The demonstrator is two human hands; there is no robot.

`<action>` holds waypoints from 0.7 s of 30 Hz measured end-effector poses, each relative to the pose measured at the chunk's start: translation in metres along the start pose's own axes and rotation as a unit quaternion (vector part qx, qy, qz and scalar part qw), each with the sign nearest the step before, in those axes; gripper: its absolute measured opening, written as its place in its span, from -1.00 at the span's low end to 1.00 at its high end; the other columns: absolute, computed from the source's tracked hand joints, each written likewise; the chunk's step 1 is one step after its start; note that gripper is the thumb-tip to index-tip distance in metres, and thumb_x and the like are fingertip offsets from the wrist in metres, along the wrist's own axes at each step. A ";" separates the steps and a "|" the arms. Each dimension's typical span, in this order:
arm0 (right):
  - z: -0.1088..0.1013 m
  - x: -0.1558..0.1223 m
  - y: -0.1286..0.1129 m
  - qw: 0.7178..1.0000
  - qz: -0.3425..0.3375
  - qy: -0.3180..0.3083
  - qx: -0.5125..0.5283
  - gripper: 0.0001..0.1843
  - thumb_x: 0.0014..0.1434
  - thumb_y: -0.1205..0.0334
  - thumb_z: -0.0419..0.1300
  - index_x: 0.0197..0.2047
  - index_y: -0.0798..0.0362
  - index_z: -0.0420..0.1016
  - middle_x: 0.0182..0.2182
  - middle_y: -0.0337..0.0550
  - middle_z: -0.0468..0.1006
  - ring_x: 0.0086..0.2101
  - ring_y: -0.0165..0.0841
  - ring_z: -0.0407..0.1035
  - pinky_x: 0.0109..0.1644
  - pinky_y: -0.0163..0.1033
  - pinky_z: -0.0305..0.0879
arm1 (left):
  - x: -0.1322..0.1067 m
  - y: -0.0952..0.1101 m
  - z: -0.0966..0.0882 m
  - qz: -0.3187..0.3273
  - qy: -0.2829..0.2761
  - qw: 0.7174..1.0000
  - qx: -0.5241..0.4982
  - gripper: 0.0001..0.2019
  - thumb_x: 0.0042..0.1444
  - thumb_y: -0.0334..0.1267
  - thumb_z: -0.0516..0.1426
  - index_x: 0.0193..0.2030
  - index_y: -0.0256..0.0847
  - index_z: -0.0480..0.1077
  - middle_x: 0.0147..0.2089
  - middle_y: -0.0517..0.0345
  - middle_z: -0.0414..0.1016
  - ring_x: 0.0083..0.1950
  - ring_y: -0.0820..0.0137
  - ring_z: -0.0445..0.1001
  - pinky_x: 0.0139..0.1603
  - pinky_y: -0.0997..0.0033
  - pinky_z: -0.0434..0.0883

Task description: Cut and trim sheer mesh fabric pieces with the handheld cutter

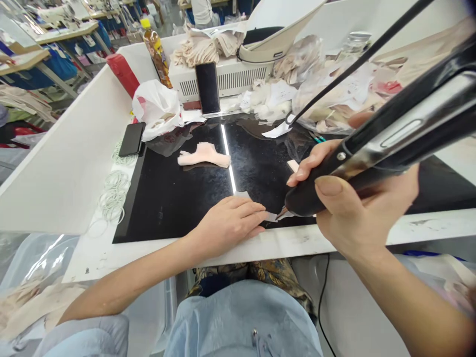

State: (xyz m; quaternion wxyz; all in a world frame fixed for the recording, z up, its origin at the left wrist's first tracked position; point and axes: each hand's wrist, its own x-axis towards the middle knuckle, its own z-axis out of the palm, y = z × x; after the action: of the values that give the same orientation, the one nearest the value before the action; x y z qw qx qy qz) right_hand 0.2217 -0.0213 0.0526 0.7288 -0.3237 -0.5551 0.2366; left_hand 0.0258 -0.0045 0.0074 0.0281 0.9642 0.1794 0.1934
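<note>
Right hand (366, 225): fingers (330, 186) wrapped around black-and-silver handheld tool (375, 146), its narrow tip at pale thin piece (270, 216) near mat's front edge. Left hand (230, 223): fingers together, laid over same piece; cannot tell whether they pinch it. Underneath, glossy black mat (163, 198) on white tabletop (290, 243). Beyond left hand, pale pink fabric piece (204, 154), lying flat. Farther left, dark phone (132, 140), pale loops (113, 196). At back, white plastic bag (158, 106), second phone (207, 88) upright.
</note>
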 end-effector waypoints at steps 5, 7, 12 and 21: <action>0.022 -0.001 -0.001 0.999 0.043 -0.007 0.014 -0.70 0.05 0.15 0.43 -0.13 -0.26 0.54 -0.39 -0.29 0.50 -0.47 -0.33 0.37 -0.48 -0.17 0.40 | -0.037 -0.014 -0.027 -0.138 -0.012 0.990 -0.012 -0.68 0.33 -0.12 0.18 0.13 -0.24 0.43 0.07 -0.01 0.54 0.07 0.26 0.50 0.13 0.17 0.48; 0.033 -0.003 0.001 0.999 0.042 -0.006 0.022 -0.65 0.08 0.11 0.40 -0.04 -0.27 0.52 -0.34 -0.29 0.53 -0.48 -0.34 0.37 -0.48 -0.16 0.40 | -0.053 -0.019 -0.030 -0.191 -0.010 0.981 -0.016 -0.66 0.28 -0.13 0.23 0.13 -0.22 0.44 0.07 -0.01 0.52 0.07 0.26 0.49 0.13 0.16 0.47; 0.060 -0.007 0.012 0.997 0.045 -0.004 0.056 -0.59 0.10 0.16 0.39 0.02 -0.25 0.46 -0.41 -0.30 0.51 -0.47 -0.33 0.39 -0.44 -0.15 0.44 | -0.071 -0.020 -0.023 -0.240 0.005 0.969 -0.051 -0.74 0.25 -0.19 0.26 0.05 -0.18 0.49 0.06 0.04 0.51 0.09 0.28 0.47 0.15 0.20 0.45; 0.091 -0.008 0.030 0.997 -0.002 0.000 0.080 -0.69 0.11 0.16 0.39 -0.11 -0.20 0.40 -0.40 -0.31 0.49 -0.50 -0.37 0.38 -0.50 -0.16 0.44 | -0.073 -0.020 -0.018 -0.231 0.030 0.970 -0.067 -0.85 0.29 -0.23 0.23 -0.06 -0.20 0.50 0.04 0.06 0.53 0.07 0.30 0.47 0.14 0.21 0.43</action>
State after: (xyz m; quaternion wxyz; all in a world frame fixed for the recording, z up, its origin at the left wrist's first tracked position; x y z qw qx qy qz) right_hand 0.1326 0.0125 0.0417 0.7526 -0.2631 -0.5352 0.2792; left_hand -0.0509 -0.0123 -0.0055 0.1311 0.8862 0.3847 0.2223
